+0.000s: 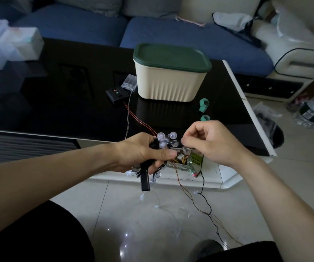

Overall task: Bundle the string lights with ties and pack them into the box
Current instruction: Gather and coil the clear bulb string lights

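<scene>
Left fingers (163, 154) grip bundled string lights (164, 138), right fingers (187, 140) pinch one bulb; lidded box (169, 84), green ties (203, 104) beyond

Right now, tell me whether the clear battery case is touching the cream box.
Cannot tell. In the head view the clear battery case overlaps the left wall of the cream box, so neither contact nor a gap shows.

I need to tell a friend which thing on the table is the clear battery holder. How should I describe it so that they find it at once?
Start from the cream box with the dark green lid on the black table. At the left foot of the box lies the clear battery holder. It is see-through with a thin pale wire, while the black control box beside it is dark, with a red and a green button.
</scene>
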`<move>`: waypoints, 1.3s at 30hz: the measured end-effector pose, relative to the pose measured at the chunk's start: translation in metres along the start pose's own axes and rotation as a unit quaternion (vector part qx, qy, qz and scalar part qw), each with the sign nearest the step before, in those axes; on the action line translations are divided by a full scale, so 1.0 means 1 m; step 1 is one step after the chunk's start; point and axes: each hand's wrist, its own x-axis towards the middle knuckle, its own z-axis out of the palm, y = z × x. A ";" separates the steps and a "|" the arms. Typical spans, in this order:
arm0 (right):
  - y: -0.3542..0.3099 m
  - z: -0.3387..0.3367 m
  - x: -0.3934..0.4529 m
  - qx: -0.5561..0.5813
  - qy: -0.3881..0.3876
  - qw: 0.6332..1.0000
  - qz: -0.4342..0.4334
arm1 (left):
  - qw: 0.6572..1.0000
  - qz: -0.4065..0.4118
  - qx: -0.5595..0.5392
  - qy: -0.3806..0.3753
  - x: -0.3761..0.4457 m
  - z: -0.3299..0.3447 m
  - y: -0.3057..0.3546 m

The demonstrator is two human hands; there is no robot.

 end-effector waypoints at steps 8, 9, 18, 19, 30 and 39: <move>0.002 0.004 0.000 -0.020 0.007 1.000 -0.010 | 1.000 0.008 0.000 0.016 0.003 0.005 0.001; 0.003 0.003 0.001 -0.023 0.008 1.000 -0.012 | 1.000 0.004 -0.001 0.020 0.003 0.006 0.002; -0.003 0.000 -0.001 0.031 -0.006 0.999 0.014 | 1.000 -0.003 -0.004 0.013 0.005 0.005 -0.002; -0.003 0.000 -0.002 0.046 -0.011 0.999 0.017 | 1.000 -0.001 -0.004 0.010 0.004 0.006 0.000; -0.001 -0.003 -0.001 0.072 0.028 0.997 -0.012 | 0.998 0.025 -0.047 -0.018 0.000 0.001 0.006; -0.006 0.003 -0.003 0.182 0.061 0.980 -0.051 | 0.999 0.028 -0.029 -0.002 0.003 0.002 0.001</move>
